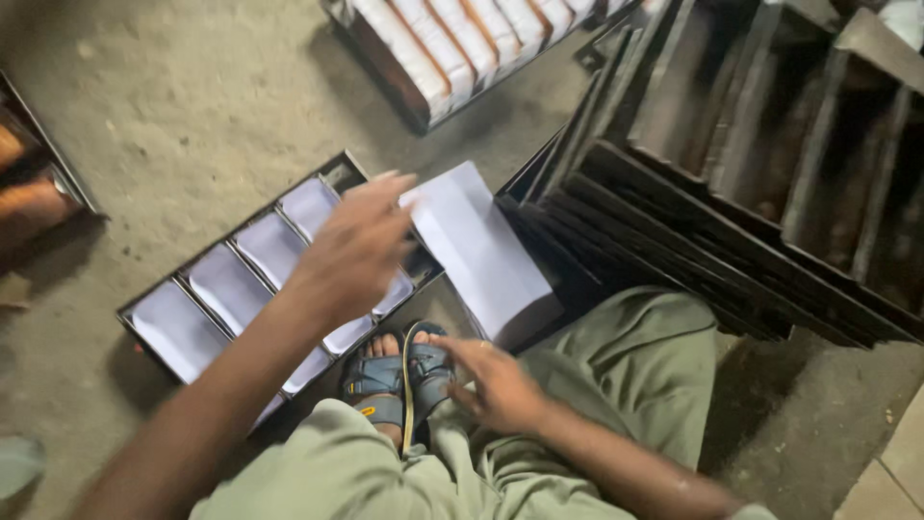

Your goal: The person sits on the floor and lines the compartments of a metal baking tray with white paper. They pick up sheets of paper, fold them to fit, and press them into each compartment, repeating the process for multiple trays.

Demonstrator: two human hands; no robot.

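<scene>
**Sam:** What are the fingers doing?

**Me:** I see the left hand [356, 246] over the long metal tray [154, 289]. Its fingers are close together and pinch the corner of one white paper sheet [438, 207]. That sheet hangs in the air just past the far end of the tray.

**Sam:** And the other one?

**Me:** The right hand [496, 385] has its fingers spread apart. It holds nothing. It hovers just beside the paper stack [491, 260], which sits right next to the tray, at its far end.

**Sam:** What is in the tray?

**Me:** White paper liners [226, 279] lie in its slots, side by side. A foot in a blue sandal [395, 371] rests close to the tray's near edge, between the two hands.

**Sam:** What else is around?

**Me:** Dark empty trays [731, 193] stand piled beyond the paper stack. Another tray with pale loaves [452, 43] sits well apart from the long tray, across the dusty floor [183, 106].
</scene>
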